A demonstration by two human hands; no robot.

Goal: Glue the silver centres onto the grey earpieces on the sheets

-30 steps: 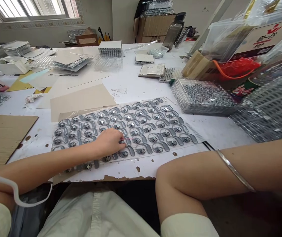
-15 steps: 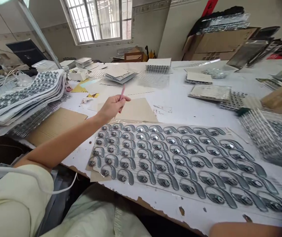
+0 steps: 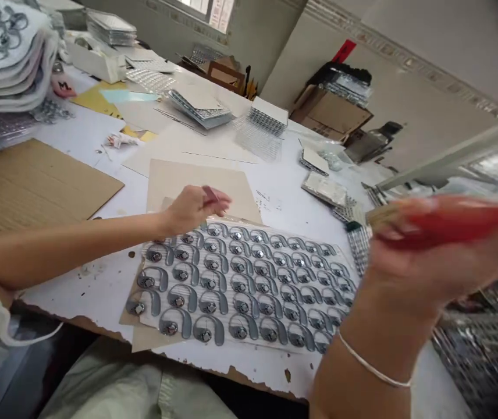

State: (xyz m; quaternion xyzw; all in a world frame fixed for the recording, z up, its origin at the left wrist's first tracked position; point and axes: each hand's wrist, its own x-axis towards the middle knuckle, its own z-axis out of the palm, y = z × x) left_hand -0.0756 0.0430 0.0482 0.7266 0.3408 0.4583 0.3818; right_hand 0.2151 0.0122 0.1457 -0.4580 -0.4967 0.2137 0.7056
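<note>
Above the far left corner of a sheet of grey hook-shaped pieces (image 3: 240,285), my left hand (image 3: 188,209) is closed around a slim pink stick-like tool (image 3: 209,194). Each piece on the sheet carries a shiny round part, and they lie in rows. At the right, my right hand (image 3: 427,270) is raised over the sheet's right side, with a thin white band at the wrist. Its fingers wrap a long red object (image 3: 458,224), smeared by motion, so its kind is unclear.
Brown cardboard (image 3: 39,186) lies at the left, below a thick stack of padded sheets (image 3: 9,75). A beige card (image 3: 196,180) lies behind the hook pieces. Small stacks (image 3: 199,110) stand farther back. Packed clear trays (image 3: 471,343) fill the right side.
My right hand has come up into view holding the red object. My left hand has lowered toward the sheet, its pink tool now tipped over. The camera view has turned right and tilted.
</note>
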